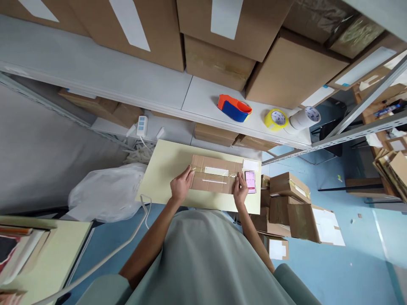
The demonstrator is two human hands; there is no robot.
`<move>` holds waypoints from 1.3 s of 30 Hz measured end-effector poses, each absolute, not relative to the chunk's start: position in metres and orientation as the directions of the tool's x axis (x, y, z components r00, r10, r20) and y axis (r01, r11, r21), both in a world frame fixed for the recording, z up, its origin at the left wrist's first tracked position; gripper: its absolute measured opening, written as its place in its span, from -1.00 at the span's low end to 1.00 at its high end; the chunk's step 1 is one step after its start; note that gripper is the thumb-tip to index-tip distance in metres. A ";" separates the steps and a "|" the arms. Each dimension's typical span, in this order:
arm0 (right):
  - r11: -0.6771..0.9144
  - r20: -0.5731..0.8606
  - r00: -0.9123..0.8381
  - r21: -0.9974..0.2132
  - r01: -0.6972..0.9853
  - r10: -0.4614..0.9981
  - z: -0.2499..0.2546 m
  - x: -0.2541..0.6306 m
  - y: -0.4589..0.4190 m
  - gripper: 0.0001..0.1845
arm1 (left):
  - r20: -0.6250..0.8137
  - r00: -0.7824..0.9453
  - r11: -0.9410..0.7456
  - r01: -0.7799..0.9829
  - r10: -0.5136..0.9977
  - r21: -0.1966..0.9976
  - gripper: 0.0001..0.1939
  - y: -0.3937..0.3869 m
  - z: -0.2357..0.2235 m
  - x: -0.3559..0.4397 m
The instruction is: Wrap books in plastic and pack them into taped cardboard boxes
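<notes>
A flat brown cardboard box [211, 187] lies on the pale yellow tabletop [162, 169], between my two hands. Clear tape runs along its middle, and a white label [216, 171] shows on its upper face. My left hand [181, 184] grips the box's left end, fingers pressed at the tape. At the right end, my right hand [241, 189] holds the box with thumb and fingers closed at the edge. Just right of that hand lie a phone [250, 182] with a pink lit screen and a white slip of paper [251, 165].
Above the table, a grey shelf [152, 80] carries large cartons [295, 67], an orange and blue tape dispenser [234, 108], a yellow-edged tape roll [275, 119] and white rolls [305, 117]. A power strip [142, 126] sits behind. Boxes [303, 222] stack on the floor at right; a white plastic bag [106, 192] is left.
</notes>
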State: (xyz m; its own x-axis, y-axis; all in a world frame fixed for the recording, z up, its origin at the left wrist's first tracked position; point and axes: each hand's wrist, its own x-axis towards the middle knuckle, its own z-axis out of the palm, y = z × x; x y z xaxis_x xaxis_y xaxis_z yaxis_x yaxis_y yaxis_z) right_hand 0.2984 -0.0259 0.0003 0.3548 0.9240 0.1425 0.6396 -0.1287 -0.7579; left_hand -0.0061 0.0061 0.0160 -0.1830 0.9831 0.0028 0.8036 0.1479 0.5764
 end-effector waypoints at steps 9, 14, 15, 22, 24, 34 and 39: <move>-0.109 0.188 0.320 -0.687 0.718 0.929 0.013 0.298 -0.019 -0.32 | 0.022 -0.150 0.093 0.714 0.988 0.694 -0.61 0.004 0.032 -0.014; -0.011 0.339 0.265 -0.597 0.802 0.903 0.059 0.295 0.026 -0.40 | 0.220 -0.130 -0.077 0.672 0.967 0.737 -0.68 0.033 0.063 -0.019; 0.032 0.371 0.227 -0.577 0.816 0.900 0.075 0.294 0.040 -0.43 | 0.254 -0.132 -0.106 0.661 0.958 0.743 -0.69 0.042 0.074 -0.018; 0.219 0.526 0.020 -0.389 0.895 0.851 0.190 0.266 0.172 -0.40 | 0.521 -0.129 -0.357 0.590 0.844 0.724 -0.77 0.104 0.166 0.003; 0.238 0.491 -0.040 -0.348 0.907 0.870 0.207 0.251 0.206 -0.42 | 0.565 -0.143 -0.397 0.575 0.813 0.716 -0.81 0.112 0.189 0.008; 0.005 0.093 0.008 -0.137 0.991 0.996 0.226 0.217 0.270 -0.49 | 0.563 -0.192 -0.407 0.514 0.804 0.755 -0.85 0.085 0.206 0.000; 0.055 0.058 -0.051 -0.073 0.996 0.997 0.225 0.221 0.242 -0.39 | 0.517 -0.197 -0.383 0.469 0.833 0.796 -0.80 0.055 0.184 -0.019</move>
State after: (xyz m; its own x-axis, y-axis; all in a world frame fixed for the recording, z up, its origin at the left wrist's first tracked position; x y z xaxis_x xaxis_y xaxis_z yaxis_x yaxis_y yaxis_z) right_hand 0.2210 0.2418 0.2255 -0.0510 0.9970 0.0582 0.9958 0.0552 -0.0731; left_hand -0.0190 0.0545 0.1838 -0.1970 0.8328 0.5173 0.4693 -0.3831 0.7956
